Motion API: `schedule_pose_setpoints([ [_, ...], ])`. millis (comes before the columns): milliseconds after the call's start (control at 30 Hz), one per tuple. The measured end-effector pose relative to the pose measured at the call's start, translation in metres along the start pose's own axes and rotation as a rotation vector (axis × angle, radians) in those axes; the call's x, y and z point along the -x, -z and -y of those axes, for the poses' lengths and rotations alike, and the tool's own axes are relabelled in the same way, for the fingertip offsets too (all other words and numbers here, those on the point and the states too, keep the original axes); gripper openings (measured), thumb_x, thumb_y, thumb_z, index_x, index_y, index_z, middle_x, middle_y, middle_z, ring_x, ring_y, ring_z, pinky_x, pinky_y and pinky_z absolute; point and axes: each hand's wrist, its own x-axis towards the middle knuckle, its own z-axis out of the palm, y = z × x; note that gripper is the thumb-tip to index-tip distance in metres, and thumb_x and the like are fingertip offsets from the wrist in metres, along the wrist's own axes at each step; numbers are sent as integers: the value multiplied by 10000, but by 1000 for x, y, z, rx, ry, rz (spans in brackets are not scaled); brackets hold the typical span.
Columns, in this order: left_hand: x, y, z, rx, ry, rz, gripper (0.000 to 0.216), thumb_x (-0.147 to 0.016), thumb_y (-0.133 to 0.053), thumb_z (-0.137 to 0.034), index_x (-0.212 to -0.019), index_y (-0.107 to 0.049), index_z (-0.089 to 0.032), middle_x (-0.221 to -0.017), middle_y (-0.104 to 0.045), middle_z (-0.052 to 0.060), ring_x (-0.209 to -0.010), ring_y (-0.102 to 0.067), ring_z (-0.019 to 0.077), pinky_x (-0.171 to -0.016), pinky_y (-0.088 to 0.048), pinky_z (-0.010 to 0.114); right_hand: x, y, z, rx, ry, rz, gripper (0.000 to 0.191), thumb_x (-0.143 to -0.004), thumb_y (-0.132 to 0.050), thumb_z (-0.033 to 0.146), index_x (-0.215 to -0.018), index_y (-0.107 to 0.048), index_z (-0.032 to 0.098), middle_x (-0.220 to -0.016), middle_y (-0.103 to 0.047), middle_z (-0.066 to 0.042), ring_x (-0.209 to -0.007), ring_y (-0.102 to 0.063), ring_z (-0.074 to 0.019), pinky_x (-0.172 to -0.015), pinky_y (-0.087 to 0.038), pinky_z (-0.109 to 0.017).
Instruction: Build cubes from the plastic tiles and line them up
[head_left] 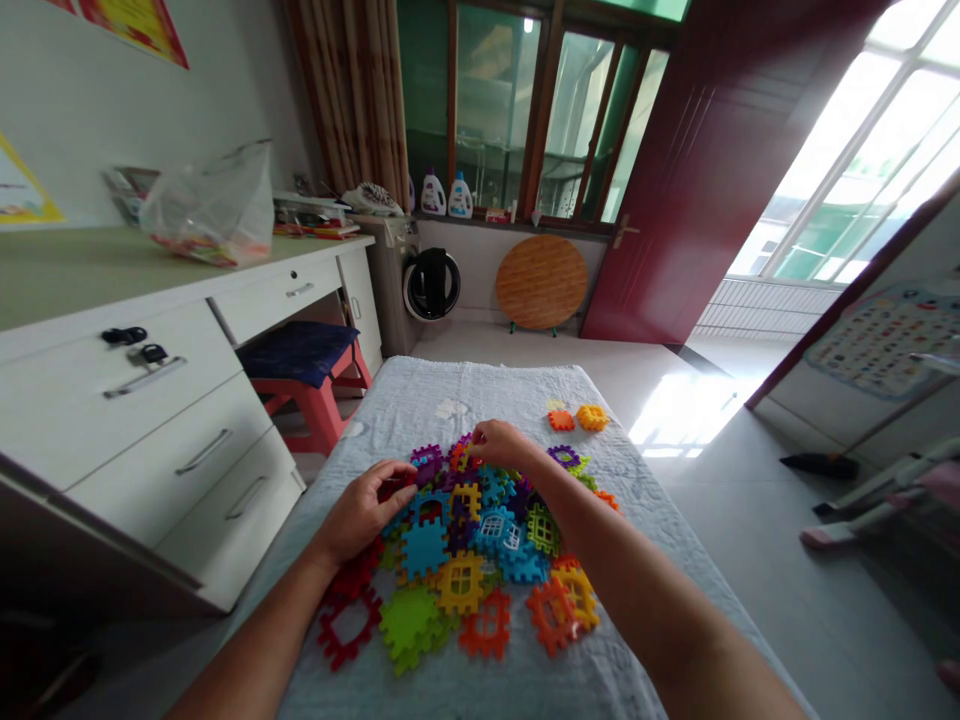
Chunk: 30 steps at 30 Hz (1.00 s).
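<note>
Colourful plastic interlocking toy building pieces lie in a loose heap on a cloth-covered table [465, 377]. On the heap's left side is my left hand [367, 512], thumb and fingers apart, beside a purple piece [427, 462] and over dark red ones. My right hand [501, 445] reaches to the far side of the heap, its fingers pinched at a small yellow toy building piece, partly hidden by them. Nearer me lie a light blue square piece [424, 549], a yellow window piece [460, 584], a lime green piece [409, 620] and a red frame [350, 628].
Orange piece [561, 420] and yellow stacked pieces [592, 417] sit apart near the far right corner. At left stand a white desk [150, 400] with a plastic bag [217, 205] and a stool [307, 360]. Beyond are a washing machine [394, 270] and a round wooden board [541, 282].
</note>
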Motion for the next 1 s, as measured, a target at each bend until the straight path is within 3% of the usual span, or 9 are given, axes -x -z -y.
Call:
schedule_pose_setpoints([
  [100, 0, 0, 0, -15, -13, 3, 313, -795, -625, -435, -1020, -661, -221, -1075, -680, 66, -1047, -626, 249, -914, -498, 344, 0, -4, -2, -38, 7, 31, 132, -688, -619, 224, -783, -680, 155, -691, -631, 8, -621, -518, -110, -538, -306, -214],
  [267, -1, 1, -1, -21, -9, 14, 323, -792, -629, -454, -1016, -661, -222, -1068, -681, 63, -1037, -631, 252, -914, -499, 342, 4, 6, -13, -209, 38, 4, 132, -689, -619, 183, -815, -647, 155, -682, -579, 40, -616, -476, -87, -542, -304, -197],
  [367, -1, 1, 0, -50, -16, 22, 326, -801, -622, -454, -1021, -654, -216, -1077, -679, 66, -1040, -630, 252, -915, -501, 341, 4, 16, -25, -226, 23, -121, 129, -718, -589, 155, -840, -631, 153, -713, -585, 28, -648, -489, -97, -572, -327, -198],
  [467, -1, 1, 3, -80, -33, 24, 329, -816, -600, -457, -1028, -644, -208, -1076, -679, 66, -1027, -636, 245, -912, -506, 344, 6, 16, -37, -63, 4, -328, 147, -743, -543, 115, -860, -622, 157, -813, -619, -19, -756, -530, -132, -665, -366, -221],
  [533, -1, 0, 4, -95, -43, 21, 330, -824, -587, -458, -1030, -639, -206, -1070, -679, 64, -1015, -640, 238, -910, -509, 345, 9, 12, -45, 73, 11, -367, 170, -766, -519, 98, -881, -628, 159, -902, -631, -60, -843, -548, -158, -733, -382, -241],
  [700, -1, 0, 4, -112, -68, 16, 312, -836, -571, -450, -1019, -633, -205, -1053, -678, 56, -998, -644, 221, -910, -510, 337, 25, 15, -60, 208, 129, 14, 258, -739, -640, 201, -989, -681, 154, -1046, -643, -109, -951, -586, -200, -808, -425, -249],
  [833, -1, 0, 4, -118, -73, 22, 312, -837, -573, -446, -1028, -627, -205, -1055, -675, 54, -1005, -642, 217, -910, -511, 330, 31, 35, -63, 92, 109, 183, 385, -720, -654, 236, -1103, -688, 226, -1116, -667, -50, -929, -619, -180, -782, -453, -239],
  [933, -1, 0, 5, -123, -68, 25, 312, -837, -573, -446, -1030, -626, -207, -1056, -676, 51, -1008, -642, 216, -910, -511, 327, 29, 41, -64, -30, 41, 208, 299, -759, -601, 230, -1037, -711, 225, -988, -715, -15, -840, -638, -153, -708, -455, -222],
  [1000, 0, 0, 5, -122, -68, 26, 312, -835, -574, -445, -1029, -627, -207, -1059, -676, 51, -1011, -641, 217, -908, -512, 326, 26, 36, -63, -48, -3, 97, 265, -790, -574, 240, -1015, -707, 193, -965, -719, -29, -828, -641, -150, -690, -448, -216],
])
